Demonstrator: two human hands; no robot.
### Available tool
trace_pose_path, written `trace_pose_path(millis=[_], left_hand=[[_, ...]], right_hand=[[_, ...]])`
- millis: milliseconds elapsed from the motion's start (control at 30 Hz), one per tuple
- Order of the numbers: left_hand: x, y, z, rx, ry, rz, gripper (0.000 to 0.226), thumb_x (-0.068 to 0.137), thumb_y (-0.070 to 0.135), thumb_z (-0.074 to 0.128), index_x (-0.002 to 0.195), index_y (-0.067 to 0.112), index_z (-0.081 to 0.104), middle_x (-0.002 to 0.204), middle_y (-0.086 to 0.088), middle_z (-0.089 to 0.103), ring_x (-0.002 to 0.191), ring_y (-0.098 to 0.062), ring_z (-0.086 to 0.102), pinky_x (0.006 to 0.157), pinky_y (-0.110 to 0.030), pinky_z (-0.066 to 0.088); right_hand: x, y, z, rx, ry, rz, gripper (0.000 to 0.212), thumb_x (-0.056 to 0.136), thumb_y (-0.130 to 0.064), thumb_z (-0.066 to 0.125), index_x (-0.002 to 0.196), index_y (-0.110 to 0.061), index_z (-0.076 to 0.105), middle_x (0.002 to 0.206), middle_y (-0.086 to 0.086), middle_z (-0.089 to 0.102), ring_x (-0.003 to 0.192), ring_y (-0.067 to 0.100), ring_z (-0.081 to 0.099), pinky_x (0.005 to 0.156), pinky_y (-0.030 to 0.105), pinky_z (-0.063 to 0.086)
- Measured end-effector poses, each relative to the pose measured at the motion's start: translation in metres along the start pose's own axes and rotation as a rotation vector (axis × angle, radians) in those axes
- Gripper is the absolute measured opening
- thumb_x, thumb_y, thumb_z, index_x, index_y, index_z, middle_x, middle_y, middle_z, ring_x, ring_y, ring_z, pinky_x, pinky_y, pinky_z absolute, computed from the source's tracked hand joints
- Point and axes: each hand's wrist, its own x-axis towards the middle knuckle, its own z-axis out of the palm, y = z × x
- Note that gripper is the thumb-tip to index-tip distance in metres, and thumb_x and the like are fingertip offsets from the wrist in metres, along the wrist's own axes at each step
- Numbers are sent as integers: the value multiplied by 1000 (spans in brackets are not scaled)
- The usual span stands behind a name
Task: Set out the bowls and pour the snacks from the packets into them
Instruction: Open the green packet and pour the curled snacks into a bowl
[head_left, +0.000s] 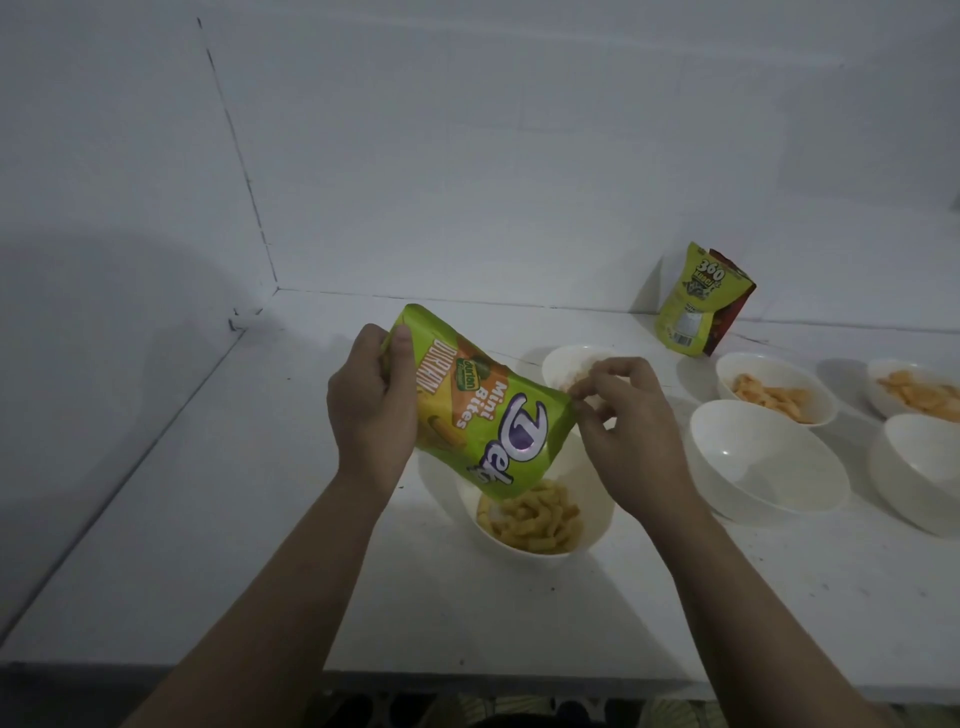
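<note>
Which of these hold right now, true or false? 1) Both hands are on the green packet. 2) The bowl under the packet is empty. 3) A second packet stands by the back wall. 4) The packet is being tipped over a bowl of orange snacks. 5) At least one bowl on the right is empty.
1) True: the left hand grips the green packet at its upper end and the right hand pinches its side.
2) False: the bowl under it holds yellow snacks.
3) True: the second packet stands there.
4) False: the orange snacks lie in bowls further right.
5) True: the empty bowl holds nothing.
</note>
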Motion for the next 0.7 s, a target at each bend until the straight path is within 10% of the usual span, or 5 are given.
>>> trace_pose_path(millis=[400,700], left_hand=[[-3,-1,2,89,-84,130,38,101,42,40,72,17,36,56,1,44,53,-18,47,51,-42,43],[-10,12,13,35,-245,381,33,99,45,42,71,28,36,57,5,45,55,-13,49,50,-42,45]], right_hand=[[-2,3,2,0,-184,11,16,94,-17,62,107,-21,71,128,-5,52,124,12,47,97,26,39],[0,-31,17,299,-38,-43,16,99,-26,58,107,-22,71,96,-19,70,93,-8,61,78,3,43]])
